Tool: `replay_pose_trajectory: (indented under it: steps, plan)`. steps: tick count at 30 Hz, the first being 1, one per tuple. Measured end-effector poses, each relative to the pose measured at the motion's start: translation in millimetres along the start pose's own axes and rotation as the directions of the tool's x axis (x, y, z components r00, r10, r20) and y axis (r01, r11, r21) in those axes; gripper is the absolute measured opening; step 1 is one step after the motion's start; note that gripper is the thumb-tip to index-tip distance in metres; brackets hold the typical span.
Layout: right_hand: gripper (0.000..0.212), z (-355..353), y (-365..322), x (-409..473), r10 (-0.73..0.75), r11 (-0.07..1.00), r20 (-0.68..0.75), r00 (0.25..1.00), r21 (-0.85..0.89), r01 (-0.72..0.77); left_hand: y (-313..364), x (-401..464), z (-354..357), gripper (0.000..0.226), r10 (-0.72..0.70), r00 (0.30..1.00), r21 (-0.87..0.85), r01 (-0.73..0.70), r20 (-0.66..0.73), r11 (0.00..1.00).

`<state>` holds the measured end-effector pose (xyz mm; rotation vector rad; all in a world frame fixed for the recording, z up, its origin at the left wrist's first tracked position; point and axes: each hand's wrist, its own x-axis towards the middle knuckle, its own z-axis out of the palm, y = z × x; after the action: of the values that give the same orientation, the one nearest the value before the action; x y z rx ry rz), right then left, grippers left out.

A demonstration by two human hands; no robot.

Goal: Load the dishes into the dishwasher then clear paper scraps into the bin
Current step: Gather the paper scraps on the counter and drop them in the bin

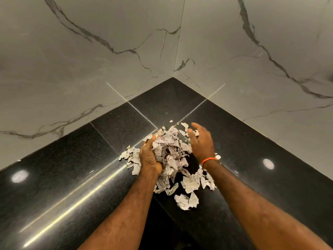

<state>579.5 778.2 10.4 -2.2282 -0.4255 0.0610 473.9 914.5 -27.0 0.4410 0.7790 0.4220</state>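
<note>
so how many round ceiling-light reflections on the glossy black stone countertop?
2: one round light reflection near the left edge of the glossy black stone countertop, the other at right. More may lie outside the frame.

I take this for a home kitchen: a polished black granite countertop runs into a corner, marble-veined wall tiles rising directly behind it.

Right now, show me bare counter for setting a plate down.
Bare black countertop lies left of the paper scraps, and more lies right of the right hand, toward the marble wall. Crowded: the middle, where the left hand digs into scraps.
</note>
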Motion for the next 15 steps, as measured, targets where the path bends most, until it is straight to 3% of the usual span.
replay_pose_trajectory:
  steps: [2,4,5,10,15]
  plan:
    - [0.075,-11,37,9,0.082,0.960,0.057,0.995,-0.274,-0.063,4,0,-5,0.110,0.004,1.000,-0.003,-0.004,-0.007,1.000]
    - [0.102,-12,58,7,0.145,0.929,0.210,0.967,-0.366,-0.060,6,-2,-7,0.111,0.006,1.000,-0.010,-0.005,0.003,1.000]
    - [0.109,-9,63,2,0.109,0.927,0.291,0.951,-0.376,0.009,7,-4,-7,0.109,0.004,1.000,-0.014,-0.004,0.011,1.000]
    - [0.119,16,53,-31,-0.215,0.860,0.510,0.833,-0.304,0.409,6,-3,-12,0.085,-0.007,0.997,0.005,0.006,0.072,1.000]
    - [0.117,33,47,-34,-0.271,0.757,0.598,0.754,-0.351,0.551,7,-2,-22,0.085,0.012,0.999,0.054,-0.014,0.036,0.998]
